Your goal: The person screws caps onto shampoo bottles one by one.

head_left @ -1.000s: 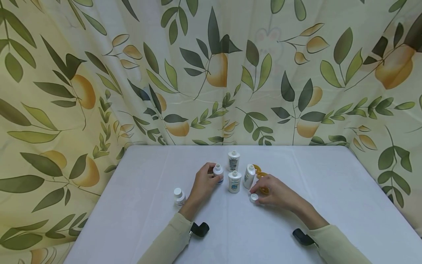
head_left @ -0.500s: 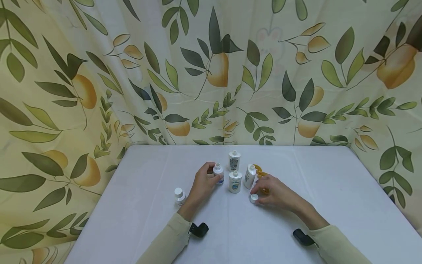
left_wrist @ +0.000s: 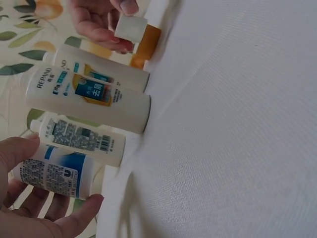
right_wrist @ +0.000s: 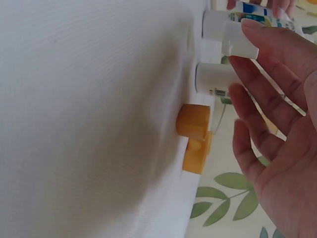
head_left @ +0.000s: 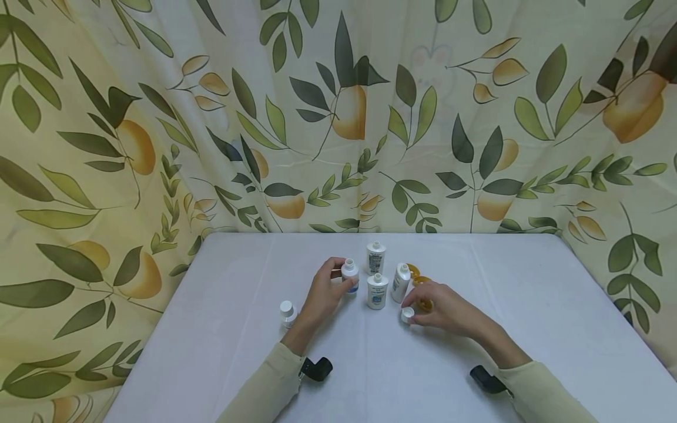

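My left hand (head_left: 321, 294) grips a small white bottle with a blue label (left_wrist: 59, 171), its neck uncapped. The little finger lies near the bottle's base, which appears raised off the cloth. Between thumb and fingers of my right hand (head_left: 446, 306) a white cap (right_wrist: 240, 40) is pinched, hollow side up in the head view. Between the hands stand three uncapped white bottles: a front bottle (head_left: 376, 292), a back bottle (head_left: 375, 257) and a right bottle (head_left: 400, 283). Orange caps (right_wrist: 193, 121) lie just beyond my right hand, partly hidden by it in the head view.
Left of my left forearm stands another white bottle (head_left: 288, 314) with its cap on. A white cloth (head_left: 423, 376) covers the table. Behind its far edge hangs a curtain (head_left: 338, 176) printed with fruit and leaves.
My left hand has risen very slightly with the blue-labelled bottle. The cap in my right hand has tilted and lifted a little. The standing bottles keep their places.
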`<state>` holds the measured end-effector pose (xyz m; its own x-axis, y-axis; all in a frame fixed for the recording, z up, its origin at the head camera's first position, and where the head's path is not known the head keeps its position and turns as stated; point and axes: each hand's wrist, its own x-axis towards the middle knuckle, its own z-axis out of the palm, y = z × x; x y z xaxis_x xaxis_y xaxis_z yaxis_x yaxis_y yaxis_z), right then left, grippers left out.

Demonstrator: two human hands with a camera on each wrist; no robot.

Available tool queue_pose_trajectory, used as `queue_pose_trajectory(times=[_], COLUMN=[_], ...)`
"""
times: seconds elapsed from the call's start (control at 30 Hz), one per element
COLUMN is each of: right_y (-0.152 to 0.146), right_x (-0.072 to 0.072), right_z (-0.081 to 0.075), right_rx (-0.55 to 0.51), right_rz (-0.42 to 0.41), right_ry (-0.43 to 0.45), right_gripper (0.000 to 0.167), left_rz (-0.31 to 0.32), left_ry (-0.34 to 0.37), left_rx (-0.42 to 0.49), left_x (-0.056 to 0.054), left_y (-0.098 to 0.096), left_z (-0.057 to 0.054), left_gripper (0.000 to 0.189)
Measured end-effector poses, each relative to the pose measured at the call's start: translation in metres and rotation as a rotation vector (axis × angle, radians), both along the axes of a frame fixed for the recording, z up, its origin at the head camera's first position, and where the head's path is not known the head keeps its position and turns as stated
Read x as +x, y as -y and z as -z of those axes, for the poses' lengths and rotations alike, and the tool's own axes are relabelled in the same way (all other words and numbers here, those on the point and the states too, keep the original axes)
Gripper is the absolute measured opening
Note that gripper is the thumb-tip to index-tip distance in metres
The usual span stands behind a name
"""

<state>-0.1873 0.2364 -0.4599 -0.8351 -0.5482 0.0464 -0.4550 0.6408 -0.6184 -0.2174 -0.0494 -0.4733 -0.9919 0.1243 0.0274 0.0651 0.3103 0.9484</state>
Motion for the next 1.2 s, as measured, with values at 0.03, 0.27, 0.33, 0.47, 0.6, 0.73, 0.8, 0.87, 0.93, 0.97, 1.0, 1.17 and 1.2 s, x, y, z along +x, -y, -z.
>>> queue_pose_trajectory(times=[0.03, 0.27, 0.33, 0.47, 0.6, 0.73, 0.8, 0.87, 0.93, 0.97, 1.0, 1.17, 1.2], right_y=[0.000, 0.001, 0.002, 0.004, 0.006, 0.007, 0.008, 0.008, 0.009, 0.009, 0.009, 0.010, 0.010], right_x=[0.000, 0.002, 0.002, 0.004, 0.004, 0.005, 0.005, 0.005, 0.006, 0.006, 0.006, 0.007, 0.007], right_z=[-0.001, -0.006, -0.008, -0.013, -0.017, -0.020, -0.022, -0.023, -0.024, -0.024, -0.025, -0.027, -0.028], right_rx=[-0.007, -0.037, -0.051, -0.093, -0.142, -0.187, -0.202, -0.209, -0.214, -0.215, -0.216, -0.214, -0.218], right_rz=[-0.002, -0.015, -0.028, -0.055, -0.076, -0.086, -0.087, -0.086, -0.084, -0.082, -0.079, -0.066, -0.066], right_ry=[0.009, 0.053, 0.065, 0.087, 0.110, 0.141, 0.147, 0.146, 0.143, 0.142, 0.141, 0.126, 0.120], right_gripper=[0.024, 0.025, 0.025, 0.024, 0.023, 0.024, 0.024, 0.025, 0.026, 0.026, 0.027, 0.027, 0.027], left_rz=[0.000, -0.012, -0.017, -0.021, -0.019, -0.017, -0.018, -0.018, -0.021, -0.021, -0.020, -0.006, -0.004], left_ry=[0.000, -0.015, -0.022, -0.026, -0.027, -0.039, -0.044, -0.046, -0.046, -0.047, -0.048, -0.076, -0.083], left_rx=[0.003, 0.025, 0.030, 0.036, 0.038, 0.044, 0.049, 0.051, 0.051, 0.052, 0.053, 0.053, 0.051], left_x=[0.000, 0.002, 0.003, 0.004, 0.005, 0.007, 0.007, 0.008, 0.009, 0.010, 0.010, 0.015, 0.016], left_y=[0.000, 0.003, 0.003, 0.005, 0.006, 0.007, 0.008, 0.008, 0.009, 0.009, 0.009, 0.012, 0.013], left_z=[0.000, -0.003, -0.003, -0.006, -0.010, -0.016, -0.020, -0.024, -0.027, -0.029, -0.031, -0.038, -0.040], left_gripper=[0.046, 0.047, 0.048, 0.048, 0.049, 0.051, 0.051, 0.051, 0.051, 0.051, 0.051, 0.051, 0.051])
